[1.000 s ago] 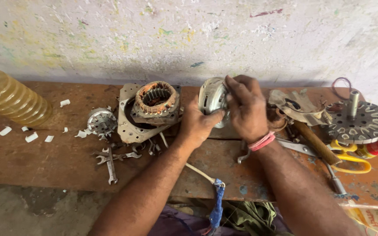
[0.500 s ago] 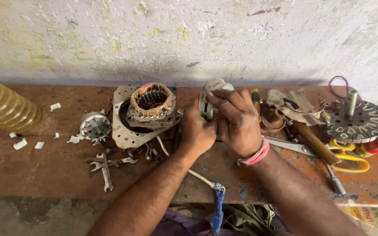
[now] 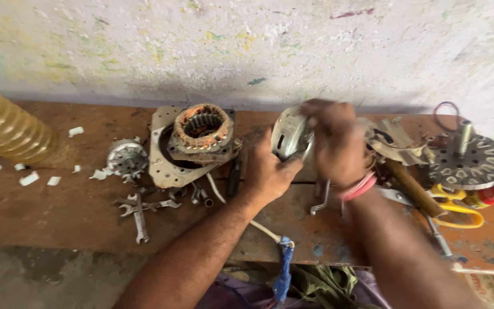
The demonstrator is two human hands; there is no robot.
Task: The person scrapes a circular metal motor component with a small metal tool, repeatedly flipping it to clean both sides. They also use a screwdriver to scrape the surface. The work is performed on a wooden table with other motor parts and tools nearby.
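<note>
You are bracing the round metal motor cover point(image 3: 290, 136) from below in your left hand point(image 3: 270, 171) just above the worktop point(image 3: 58, 212), while your blurred right hand point(image 3: 334, 143) is clamping over its top edge to work it.

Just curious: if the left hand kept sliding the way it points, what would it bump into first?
The left hand already touches the round metal motor cover, so that comes first; beyond it, probably the wall, though depth is unclear.

A worn wooden bench point(image 3: 58, 206) spans the frame's middle, bearing a ribbed yellowish bottle point(image 3: 7, 133) at far left, white scraps point(image 3: 30, 178), spanners point(image 3: 139, 213) left of centre, a stator on its plate point(image 3: 192, 143), and yellow-handled scissors point(image 3: 458, 207) at right.
</note>
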